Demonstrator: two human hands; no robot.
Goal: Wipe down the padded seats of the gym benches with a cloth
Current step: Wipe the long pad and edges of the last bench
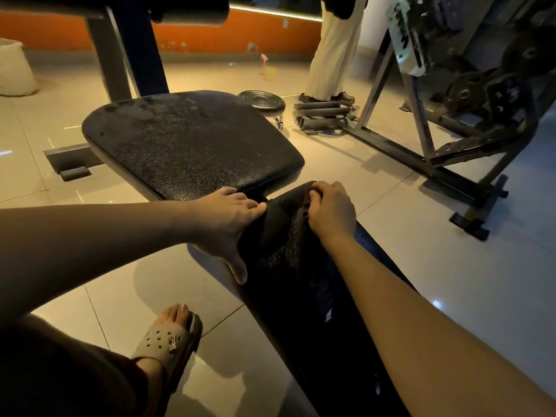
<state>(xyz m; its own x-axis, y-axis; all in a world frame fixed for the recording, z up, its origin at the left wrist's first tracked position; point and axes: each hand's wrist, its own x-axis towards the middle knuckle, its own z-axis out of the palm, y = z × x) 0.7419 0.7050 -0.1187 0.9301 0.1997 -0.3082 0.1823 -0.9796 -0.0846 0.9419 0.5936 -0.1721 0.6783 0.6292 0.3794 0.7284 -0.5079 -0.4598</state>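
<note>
Head view: right grip (331, 210) bunches a dark cloth (304, 203) on bench pad (288, 266); left grip (228, 218) flat, spread.

seat pad (192, 142): black, textured, level (sheen on top) | long pad (301, 281): black, just beside it

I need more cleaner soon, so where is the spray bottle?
In the head view the spray bottle stands on the floor in the far background, right of centre, near the orange wall and just left of the standing person's legs.
</note>
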